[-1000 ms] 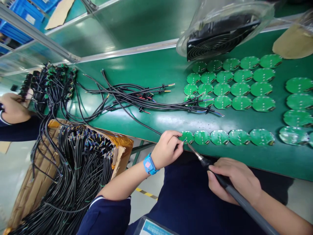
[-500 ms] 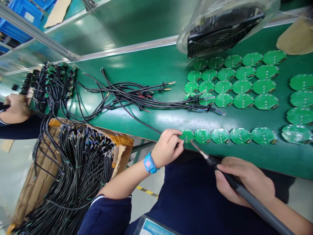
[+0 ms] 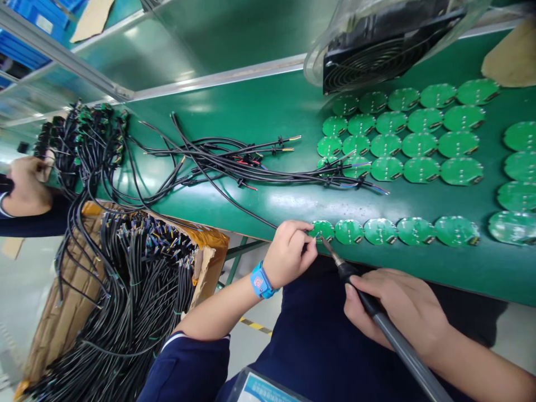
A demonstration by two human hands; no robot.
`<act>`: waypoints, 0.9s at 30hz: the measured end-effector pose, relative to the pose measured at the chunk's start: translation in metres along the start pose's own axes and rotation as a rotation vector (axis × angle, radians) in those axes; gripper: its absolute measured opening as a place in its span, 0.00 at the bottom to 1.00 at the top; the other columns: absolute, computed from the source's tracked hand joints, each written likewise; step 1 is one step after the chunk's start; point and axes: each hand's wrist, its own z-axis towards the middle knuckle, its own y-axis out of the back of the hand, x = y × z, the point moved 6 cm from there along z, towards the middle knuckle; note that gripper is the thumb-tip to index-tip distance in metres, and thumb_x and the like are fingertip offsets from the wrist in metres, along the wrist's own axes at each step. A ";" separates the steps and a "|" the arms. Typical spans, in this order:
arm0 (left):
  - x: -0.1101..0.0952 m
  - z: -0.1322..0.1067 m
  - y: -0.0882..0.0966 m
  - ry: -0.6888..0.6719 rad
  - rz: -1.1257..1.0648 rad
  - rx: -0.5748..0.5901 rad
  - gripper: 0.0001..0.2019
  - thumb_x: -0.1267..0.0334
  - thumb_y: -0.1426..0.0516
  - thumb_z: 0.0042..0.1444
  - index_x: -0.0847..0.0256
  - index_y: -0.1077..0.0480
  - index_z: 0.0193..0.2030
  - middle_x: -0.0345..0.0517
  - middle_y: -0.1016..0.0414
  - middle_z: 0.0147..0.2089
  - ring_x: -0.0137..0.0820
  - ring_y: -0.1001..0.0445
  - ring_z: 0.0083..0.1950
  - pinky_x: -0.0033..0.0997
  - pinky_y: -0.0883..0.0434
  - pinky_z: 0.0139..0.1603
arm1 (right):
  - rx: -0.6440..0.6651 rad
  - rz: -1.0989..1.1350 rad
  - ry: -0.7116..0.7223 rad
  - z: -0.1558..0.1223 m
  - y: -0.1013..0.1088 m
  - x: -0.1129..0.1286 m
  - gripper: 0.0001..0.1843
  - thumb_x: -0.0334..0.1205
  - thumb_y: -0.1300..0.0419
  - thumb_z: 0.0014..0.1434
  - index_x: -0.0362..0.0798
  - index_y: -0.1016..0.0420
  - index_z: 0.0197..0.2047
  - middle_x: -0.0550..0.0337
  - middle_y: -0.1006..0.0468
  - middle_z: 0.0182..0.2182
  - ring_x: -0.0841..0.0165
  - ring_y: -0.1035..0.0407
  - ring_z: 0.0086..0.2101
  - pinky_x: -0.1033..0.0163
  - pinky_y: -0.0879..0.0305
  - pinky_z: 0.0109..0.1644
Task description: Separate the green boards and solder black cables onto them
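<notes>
My left hand [image 3: 292,251], with a blue band on its wrist, pinches the end of a black cable [image 3: 247,211] at the left edge of a round green circuit board [image 3: 323,229]. That board lies at the left end of the front row, near the bench edge. My right hand [image 3: 397,312] grips a soldering iron [image 3: 368,304] like a pen. Its metal tip reaches the face of the same board, close to the cable's wire end. Whether the tip touches the wire is too small to tell.
More round boards [image 3: 419,144] lie in rows at the right. A black fan [image 3: 389,56] stands behind them. Loose black cables [image 3: 218,162] cross the bench. A carton [image 3: 209,251] full of cables stands at the left. Another person's hand [image 3: 27,187] is at the far left.
My right hand has moved left with the soldering iron, and the tip has shifted left on the board. My left hand stays nearly in place.
</notes>
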 end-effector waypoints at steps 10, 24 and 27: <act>-0.004 0.000 -0.001 0.027 0.044 -0.022 0.04 0.72 0.46 0.52 0.61 0.40 0.32 0.50 0.31 0.41 0.34 0.31 0.44 0.38 0.29 0.44 | -0.103 0.090 -0.209 -0.003 0.015 -0.022 0.06 0.32 0.43 0.52 0.47 0.34 0.36 0.61 0.27 0.23 0.72 0.30 0.23 0.67 0.32 0.26; -0.003 0.008 0.005 0.100 0.011 0.216 0.02 0.69 0.49 0.57 0.62 0.36 0.36 0.52 0.32 0.47 0.34 0.33 0.49 0.39 0.31 0.49 | 0.074 0.409 -0.438 -0.002 0.007 -0.084 0.05 0.34 0.42 0.54 0.50 0.34 0.36 0.59 0.24 0.24 0.62 0.26 0.40 0.68 0.28 0.32; -0.004 0.010 0.006 0.142 0.006 0.224 0.03 0.68 0.49 0.58 0.63 0.36 0.36 0.53 0.32 0.45 0.34 0.33 0.47 0.39 0.31 0.48 | 0.100 0.394 -0.451 -0.002 0.004 -0.081 0.05 0.37 0.42 0.54 0.51 0.34 0.36 0.62 0.24 0.23 0.61 0.27 0.41 0.67 0.29 0.31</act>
